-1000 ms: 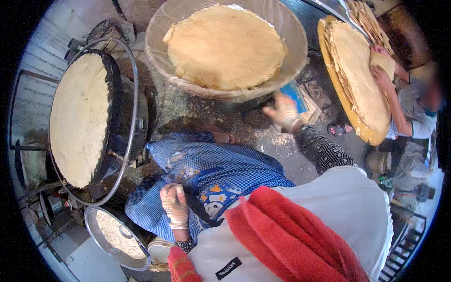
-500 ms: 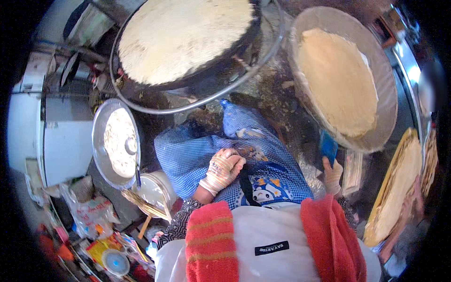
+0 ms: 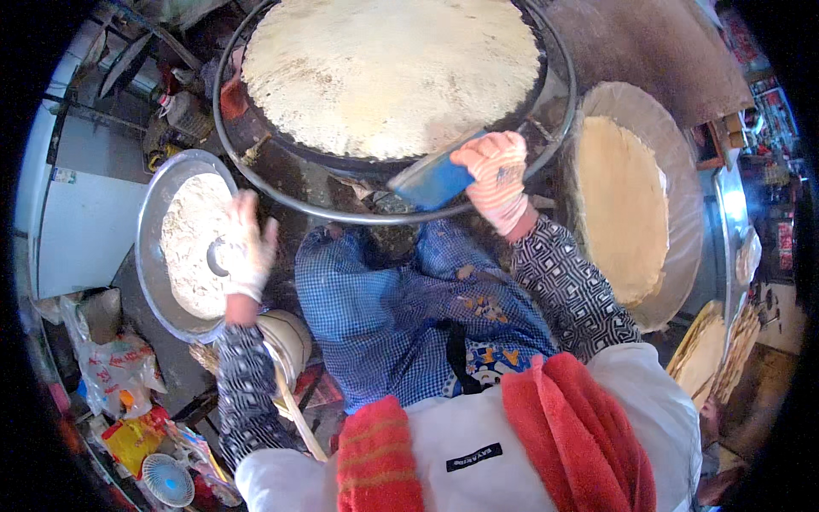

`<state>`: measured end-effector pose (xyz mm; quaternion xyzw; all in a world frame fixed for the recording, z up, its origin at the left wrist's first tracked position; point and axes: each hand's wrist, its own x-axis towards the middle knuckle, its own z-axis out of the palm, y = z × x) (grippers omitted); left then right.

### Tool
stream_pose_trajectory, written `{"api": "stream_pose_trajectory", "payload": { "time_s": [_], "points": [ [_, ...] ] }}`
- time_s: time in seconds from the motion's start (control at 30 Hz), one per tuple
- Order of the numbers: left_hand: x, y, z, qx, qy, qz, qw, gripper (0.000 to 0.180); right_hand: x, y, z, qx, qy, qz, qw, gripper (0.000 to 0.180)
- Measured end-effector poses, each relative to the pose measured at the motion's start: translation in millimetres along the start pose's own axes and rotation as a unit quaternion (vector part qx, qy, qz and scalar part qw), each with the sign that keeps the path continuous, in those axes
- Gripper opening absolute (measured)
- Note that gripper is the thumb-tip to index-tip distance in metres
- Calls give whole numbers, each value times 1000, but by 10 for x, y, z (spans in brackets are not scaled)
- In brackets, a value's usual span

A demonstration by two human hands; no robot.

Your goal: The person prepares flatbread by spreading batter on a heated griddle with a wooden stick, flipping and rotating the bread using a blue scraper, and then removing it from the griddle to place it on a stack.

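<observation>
My right hand, in a striped knit glove, grips a blue flat scraper. The scraper is tilted at the near edge of a large round griddle, above its metal ring. A thin, pale round flatbread covers most of the griddle. On the left, my gloved left hand is held over the right side of a metal basin, its fingers apart and slightly blurred. Pale lumpy batter fills the basin. A ladle in it is partly covered by that hand.
To the right stands a plastic-lined round basket with finished flatbread in it. More flatbreads lean at the lower right. A white bucket with sticks sits below the basin. Bags and a small fan lie at the lower left.
My right hand has brought the scraper from low on the right up to the griddle's near edge. My left hand has left my lap, opened, and moved over the basin.
</observation>
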<state>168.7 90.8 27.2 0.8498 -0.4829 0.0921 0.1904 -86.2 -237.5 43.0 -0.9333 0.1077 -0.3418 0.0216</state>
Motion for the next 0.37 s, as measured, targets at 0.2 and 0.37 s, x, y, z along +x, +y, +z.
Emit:
{"api": "stream_pose_trajectory", "payload": {
  "time_s": [0.2, 0.37],
  "points": [
    [1060, -1063, 326, 266, -144, 28, 953, 64, 241, -220, 372, 14, 7, -7, 1000, 10],
    [1370, -1032, 358, 387, -360, 79, 846, 25, 341, -86, 316, 0, 7, -28, 1000, 12]
  ]
}}
